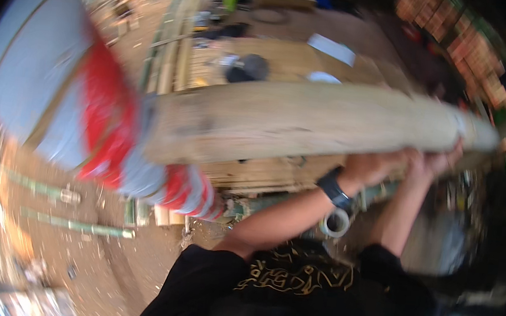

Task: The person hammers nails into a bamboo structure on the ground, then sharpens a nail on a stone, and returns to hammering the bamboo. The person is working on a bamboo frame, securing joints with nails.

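A thick, pale bamboo pole (306, 117) stretches across the view in front of me, its blunt left end close to a striped post. My left hand (372, 167), with a dark watch at the wrist, grips its near underside right of the middle. Beside it, my right hand (432, 164) holds the pole near a ring-like joint toward the right end. Motion blurs both hands, and the pole partly hides the fingers. The post (106, 115), wrapped in grey and red, rises at the left.
Beyond the pole lies a slatted bamboo platform (288, 57) with a dark round object (250, 68) and a white sheet (331, 49). A roll of tape (336, 223) is below my left forearm. Green bamboo lengths (79, 224) lie on the dirt at left; bricks (456, 43) are stacked far right.
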`<state>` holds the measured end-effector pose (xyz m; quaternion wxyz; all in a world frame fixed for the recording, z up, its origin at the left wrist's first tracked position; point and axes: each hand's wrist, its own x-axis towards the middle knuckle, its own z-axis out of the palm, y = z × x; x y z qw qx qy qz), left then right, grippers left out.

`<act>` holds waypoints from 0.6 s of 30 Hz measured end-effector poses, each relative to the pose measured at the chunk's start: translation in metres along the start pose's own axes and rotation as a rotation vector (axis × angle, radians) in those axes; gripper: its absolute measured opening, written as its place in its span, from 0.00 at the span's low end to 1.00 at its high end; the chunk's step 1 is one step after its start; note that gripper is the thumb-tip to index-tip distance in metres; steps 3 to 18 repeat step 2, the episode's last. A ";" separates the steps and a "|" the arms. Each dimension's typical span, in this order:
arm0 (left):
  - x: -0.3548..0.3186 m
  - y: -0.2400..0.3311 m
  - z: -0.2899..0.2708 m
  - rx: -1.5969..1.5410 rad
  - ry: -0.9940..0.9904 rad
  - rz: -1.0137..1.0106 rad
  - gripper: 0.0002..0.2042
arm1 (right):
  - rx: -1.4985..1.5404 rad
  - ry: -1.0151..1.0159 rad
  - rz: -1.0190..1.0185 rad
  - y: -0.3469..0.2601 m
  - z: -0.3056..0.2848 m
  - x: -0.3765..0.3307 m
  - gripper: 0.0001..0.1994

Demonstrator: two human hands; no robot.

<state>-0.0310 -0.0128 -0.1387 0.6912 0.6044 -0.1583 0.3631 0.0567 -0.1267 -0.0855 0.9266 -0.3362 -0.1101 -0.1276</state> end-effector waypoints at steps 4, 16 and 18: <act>-0.011 0.003 0.027 -0.102 -0.038 -0.093 0.18 | 0.069 -0.024 0.001 0.001 0.007 0.001 0.35; -0.011 0.003 0.027 -0.102 -0.038 -0.093 0.18 | 0.069 -0.024 0.001 0.001 0.007 0.001 0.35; -0.011 0.003 0.027 -0.102 -0.038 -0.093 0.18 | 0.069 -0.024 0.001 0.001 0.007 0.001 0.35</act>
